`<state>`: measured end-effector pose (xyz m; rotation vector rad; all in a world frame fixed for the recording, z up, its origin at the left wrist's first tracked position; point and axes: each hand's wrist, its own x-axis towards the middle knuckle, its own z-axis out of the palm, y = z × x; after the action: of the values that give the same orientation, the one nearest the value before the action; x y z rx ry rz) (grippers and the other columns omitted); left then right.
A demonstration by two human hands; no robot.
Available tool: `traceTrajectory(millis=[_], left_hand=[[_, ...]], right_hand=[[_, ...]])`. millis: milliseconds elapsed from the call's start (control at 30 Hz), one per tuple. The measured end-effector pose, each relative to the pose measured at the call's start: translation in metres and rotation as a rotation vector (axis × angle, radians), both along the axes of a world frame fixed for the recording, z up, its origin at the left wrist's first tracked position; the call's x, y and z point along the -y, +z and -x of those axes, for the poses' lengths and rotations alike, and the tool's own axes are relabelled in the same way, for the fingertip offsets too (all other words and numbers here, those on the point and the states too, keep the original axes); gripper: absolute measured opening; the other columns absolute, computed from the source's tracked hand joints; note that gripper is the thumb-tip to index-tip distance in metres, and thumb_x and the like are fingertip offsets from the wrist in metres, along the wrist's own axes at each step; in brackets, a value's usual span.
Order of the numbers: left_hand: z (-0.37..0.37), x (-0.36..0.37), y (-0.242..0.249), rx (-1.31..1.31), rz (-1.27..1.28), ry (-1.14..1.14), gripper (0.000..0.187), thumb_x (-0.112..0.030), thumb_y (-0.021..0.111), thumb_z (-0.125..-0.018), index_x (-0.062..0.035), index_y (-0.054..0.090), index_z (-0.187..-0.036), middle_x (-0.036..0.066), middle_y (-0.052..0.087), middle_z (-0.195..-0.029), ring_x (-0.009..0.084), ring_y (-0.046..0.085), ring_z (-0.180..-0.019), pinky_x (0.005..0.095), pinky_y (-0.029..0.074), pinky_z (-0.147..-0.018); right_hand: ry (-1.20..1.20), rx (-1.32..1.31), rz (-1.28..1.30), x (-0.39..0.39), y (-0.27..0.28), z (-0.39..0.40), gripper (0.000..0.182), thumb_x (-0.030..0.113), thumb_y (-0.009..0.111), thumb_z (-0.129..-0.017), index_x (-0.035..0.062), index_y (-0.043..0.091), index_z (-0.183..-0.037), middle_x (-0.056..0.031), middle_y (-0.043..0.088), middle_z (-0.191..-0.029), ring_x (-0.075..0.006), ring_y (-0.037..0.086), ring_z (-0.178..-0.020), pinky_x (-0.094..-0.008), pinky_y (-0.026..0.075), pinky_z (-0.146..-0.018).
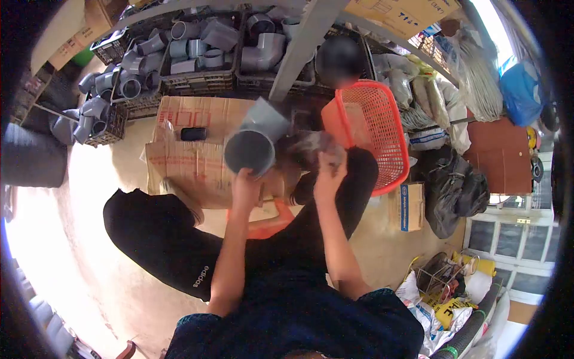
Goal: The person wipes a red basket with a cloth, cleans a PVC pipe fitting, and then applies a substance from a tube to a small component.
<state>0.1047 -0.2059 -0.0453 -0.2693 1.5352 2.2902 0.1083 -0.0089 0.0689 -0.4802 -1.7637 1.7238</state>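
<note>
A large grey pipe elbow (263,122) is held up in front of me, its wide dark opening turned toward the camera. My left hand (245,184) grips the lower rim of that opening. To the right, my right hand (330,170) has its fingers closed on a blurred, translucent piece that looks like plastic film (314,143). Beneath the elbow lies a flattened cardboard sheet (191,161), with a black phone (194,134) on it. An orange-red basket (394,137) stands just beyond my right hand.
Black crates (200,81) of grey pipe fittings line the back, behind a metal post (299,51). A small cardboard box (412,207) and black bags (448,185) sit at the right. Between my legs is an orange-red object (269,226), partly hidden.
</note>
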Motion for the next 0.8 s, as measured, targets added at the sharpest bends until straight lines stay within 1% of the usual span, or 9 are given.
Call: traceTrajectory(millis=[100, 167, 267, 333, 433, 533, 600, 733, 800], left_hand=[[0.002, -0.003, 0.073, 0.172, -0.241, 0.337, 0.039, -0.016, 0.042, -0.091, -0.0010, 0.041, -0.127, 0.014, 0.051, -0.121, 0.0291, 0.054, -0.110, 0.0459, 0.051, -0.083], [-0.002, 0.001, 0.026, 0.157, -0.128, 0.156, 0.038, -0.013, 0.042, -0.090, 0.0005, 0.041, -0.126, 0.014, 0.052, -0.121, 0.0284, 0.055, -0.108, 0.0427, 0.052, -0.082], [-0.013, -0.014, -0.032, 0.058, -0.031, -0.014, 0.038, -0.010, 0.042, -0.090, 0.0025, 0.042, -0.125, 0.015, 0.054, -0.119, 0.0265, 0.058, -0.103, 0.0370, 0.053, -0.077], [-0.008, -0.012, -0.027, -0.030, -0.054, -0.005, 0.037, -0.009, 0.042, -0.090, 0.0030, 0.042, -0.125, 0.015, 0.055, -0.117, 0.0254, 0.059, -0.100, 0.0343, 0.054, -0.073], [-0.013, -0.004, 0.007, -0.254, 0.618, -0.370, 0.035, -0.009, 0.043, -0.091, 0.0027, 0.046, -0.123, 0.014, 0.056, -0.116, 0.0222, 0.060, -0.095, 0.0320, 0.054, -0.069], [-0.004, -0.008, 0.028, -0.164, 0.320, -0.147, 0.029, -0.007, 0.041, -0.091, 0.0029, 0.052, -0.117, 0.013, 0.057, -0.113, 0.0178, 0.058, -0.089, 0.0301, 0.052, -0.064], [0.005, -0.006, 0.077, 0.499, -0.523, 0.179, 0.030, 0.005, 0.044, -0.086, 0.0023, 0.052, -0.115, 0.010, 0.057, -0.110, 0.0156, 0.057, -0.084, 0.0259, 0.049, -0.061], [-0.003, 0.005, 0.035, 0.489, -0.637, 0.126, 0.031, 0.005, 0.046, -0.086, 0.0006, 0.049, -0.117, 0.008, 0.056, -0.106, 0.0140, 0.056, -0.084, 0.0235, 0.047, -0.057], [-0.016, 0.006, 0.024, -0.151, -0.057, -0.198, 0.030, -0.007, 0.048, -0.089, 0.0000, 0.047, -0.118, 0.007, 0.056, -0.099, 0.0120, 0.054, -0.073, 0.0226, 0.045, -0.051]], right_hand=[[0.056, 0.021, 0.128, -0.001, 0.005, 0.002, 0.035, 0.008, 0.060, -0.083, 0.0019, 0.052, -0.116, -0.0081, 0.057, -0.108, -0.0183, 0.053, -0.099, -0.0318, 0.042, -0.090], [0.223, 0.299, -0.084, -0.001, -0.044, -0.002, 0.041, 0.015, 0.053, -0.086, -0.0009, 0.048, -0.123, -0.0134, 0.054, -0.116, -0.0244, 0.046, -0.113, -0.0345, 0.031, -0.102], [-0.116, 0.330, 0.251, 0.058, -0.094, 0.009, 0.042, 0.025, 0.043, -0.091, -0.0010, 0.046, -0.123, -0.0136, 0.049, -0.123, -0.0285, 0.044, -0.115, -0.0365, 0.033, -0.100], [-0.073, -0.061, 0.924, 0.053, -0.057, 0.034, 0.045, 0.031, 0.038, -0.092, 0.0006, 0.046, -0.125, -0.0127, 0.048, -0.126, -0.0284, 0.043, -0.117, -0.0363, 0.033, -0.100], [0.177, 0.013, 1.114, 0.047, 0.014, 0.048, 0.045, 0.031, 0.038, -0.092, 0.0018, 0.047, -0.125, -0.0101, 0.049, -0.123, -0.0268, 0.044, -0.114, -0.0357, 0.034, -0.098], [0.162, 0.122, 0.698, 0.043, -0.092, 0.025, 0.050, 0.042, 0.038, -0.093, 0.0050, 0.045, -0.126, -0.0090, 0.048, -0.126, -0.0246, 0.043, -0.118, -0.0366, 0.034, -0.100], [0.088, 0.281, 0.260, 0.058, -0.105, 0.011, 0.054, 0.049, 0.038, -0.093, 0.0067, 0.045, -0.126, -0.0080, 0.048, -0.126, -0.0231, 0.043, -0.120, -0.0369, 0.034, -0.101], [0.279, 0.084, 1.018, 0.066, 0.025, 0.046, 0.061, 0.054, 0.044, -0.091, 0.0065, 0.046, -0.128, -0.0067, 0.050, -0.127, -0.0232, 0.045, -0.120, -0.0348, 0.035, -0.102], [0.274, 0.088, 1.144, 0.042, 0.027, 0.056, 0.062, 0.055, 0.044, -0.091, 0.0064, 0.045, -0.129, -0.0068, 0.049, -0.128, -0.0228, 0.044, -0.121, -0.0348, 0.035, -0.102]])
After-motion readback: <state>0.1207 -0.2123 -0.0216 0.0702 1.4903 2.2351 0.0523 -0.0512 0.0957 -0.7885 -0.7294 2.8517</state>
